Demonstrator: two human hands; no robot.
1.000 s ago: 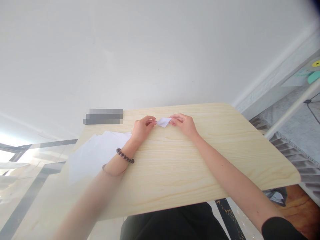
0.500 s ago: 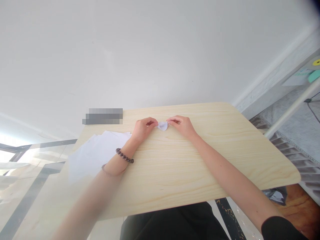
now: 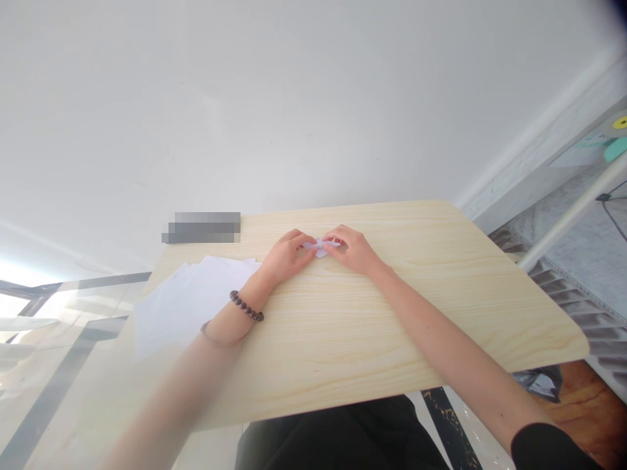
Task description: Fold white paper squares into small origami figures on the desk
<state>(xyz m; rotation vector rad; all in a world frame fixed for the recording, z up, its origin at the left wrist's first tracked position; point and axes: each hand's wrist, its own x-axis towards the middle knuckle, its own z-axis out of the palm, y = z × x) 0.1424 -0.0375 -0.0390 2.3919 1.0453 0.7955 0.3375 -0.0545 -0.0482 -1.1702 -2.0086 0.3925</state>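
Observation:
Between both hands is a small piece of folded white paper [image 3: 321, 246], held just over the far middle of the table. My left hand [image 3: 289, 254] pinches its left side between thumb and fingers. On the right side, my right hand [image 3: 355, 248] grips it the same way, with the thumb near the paper's middle. The fingertips of the two hands are close together and cover parts of the folds, so the exact shape is hard to make out.
Several loose white sheets [image 3: 191, 297] lie overlapping on the left of the wooden table [image 3: 343, 339], partly behind my left forearm. A pixelated grey patch [image 3: 203, 228] covers something at the back left corner. A white wall [image 3: 313, 104] rises behind the table.
Both hands have come closer together, and the thumbs have moved inward onto the paper. The paper now looks flatter and wider, with points at its sides.

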